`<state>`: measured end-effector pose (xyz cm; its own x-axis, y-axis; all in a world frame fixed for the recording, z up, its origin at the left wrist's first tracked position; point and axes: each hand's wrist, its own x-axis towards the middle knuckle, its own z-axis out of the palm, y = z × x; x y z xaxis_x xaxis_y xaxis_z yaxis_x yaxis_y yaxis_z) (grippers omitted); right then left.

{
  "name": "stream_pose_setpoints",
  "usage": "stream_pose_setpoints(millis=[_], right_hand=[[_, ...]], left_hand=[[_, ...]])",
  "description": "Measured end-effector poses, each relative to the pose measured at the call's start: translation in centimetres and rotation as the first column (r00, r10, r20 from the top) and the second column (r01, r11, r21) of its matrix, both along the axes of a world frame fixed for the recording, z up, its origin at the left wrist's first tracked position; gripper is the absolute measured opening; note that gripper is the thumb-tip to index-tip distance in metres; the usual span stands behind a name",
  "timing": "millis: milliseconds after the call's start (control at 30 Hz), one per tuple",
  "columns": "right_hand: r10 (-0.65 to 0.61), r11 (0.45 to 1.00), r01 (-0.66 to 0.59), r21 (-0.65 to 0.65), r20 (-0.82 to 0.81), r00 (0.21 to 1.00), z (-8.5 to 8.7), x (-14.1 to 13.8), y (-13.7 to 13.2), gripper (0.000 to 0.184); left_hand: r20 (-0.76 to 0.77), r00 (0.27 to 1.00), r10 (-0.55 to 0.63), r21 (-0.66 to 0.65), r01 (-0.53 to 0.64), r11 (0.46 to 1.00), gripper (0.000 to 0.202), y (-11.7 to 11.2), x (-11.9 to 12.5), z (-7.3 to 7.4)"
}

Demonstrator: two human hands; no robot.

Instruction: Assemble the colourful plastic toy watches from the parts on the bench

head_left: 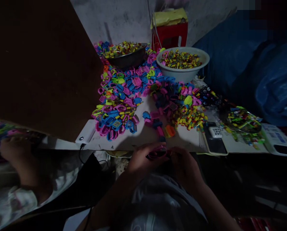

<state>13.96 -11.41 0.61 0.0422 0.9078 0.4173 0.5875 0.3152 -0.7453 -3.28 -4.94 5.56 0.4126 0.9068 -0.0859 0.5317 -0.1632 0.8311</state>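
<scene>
Both my hands meet at the near edge of a white table (143, 138). My left hand (142, 160) has its fingers pinched on a small pink plastic band (157, 153). My right hand (185, 165) is curled against the same pink piece from the right. Just beyond them lies a big heap of pink, blue and green plastic bands (126, 96). A smaller pile of yellow and multicoloured little pieces (189, 117) lies to the right of it. The light is dim and my fingertips are hard to make out.
A white bowl (183, 72) and a metal basin (129, 59), both full of small coloured pieces, stand at the back. A red box (170, 35) is behind them. A white power bank (85, 133) and a phone (214, 139) lie near the edge. Another person's hand (13, 150) is at left.
</scene>
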Motion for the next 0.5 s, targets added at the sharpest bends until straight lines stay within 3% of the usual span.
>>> stream_pose_setpoints(millis=[200,300,367,500], right_hand=[[0.063,0.997,-0.060,-0.039,0.064,0.996,0.2,0.2,0.4,0.016],[0.119,0.981,-0.120,-0.154,-0.016,0.993,-0.7,0.4,0.3,0.015],[0.196,0.927,-0.223,-0.303,-0.118,0.973,-2.0,-0.1,0.3,0.016],[0.393,0.725,-0.484,-0.490,-0.283,0.875,-5.4,-3.7,0.7,0.017]], left_hand=[[0.035,0.999,-0.025,0.029,0.024,0.999,0.042,0.1,0.1,-0.3],[0.048,0.998,-0.043,-0.045,0.045,0.998,0.041,-0.3,-0.5,-1.0],[0.018,0.998,-0.056,-0.093,0.058,0.994,0.040,-0.8,-1.9,-1.9],[-0.193,0.980,-0.044,-0.172,0.011,0.985,0.037,-2.2,-7.3,-4.4]])
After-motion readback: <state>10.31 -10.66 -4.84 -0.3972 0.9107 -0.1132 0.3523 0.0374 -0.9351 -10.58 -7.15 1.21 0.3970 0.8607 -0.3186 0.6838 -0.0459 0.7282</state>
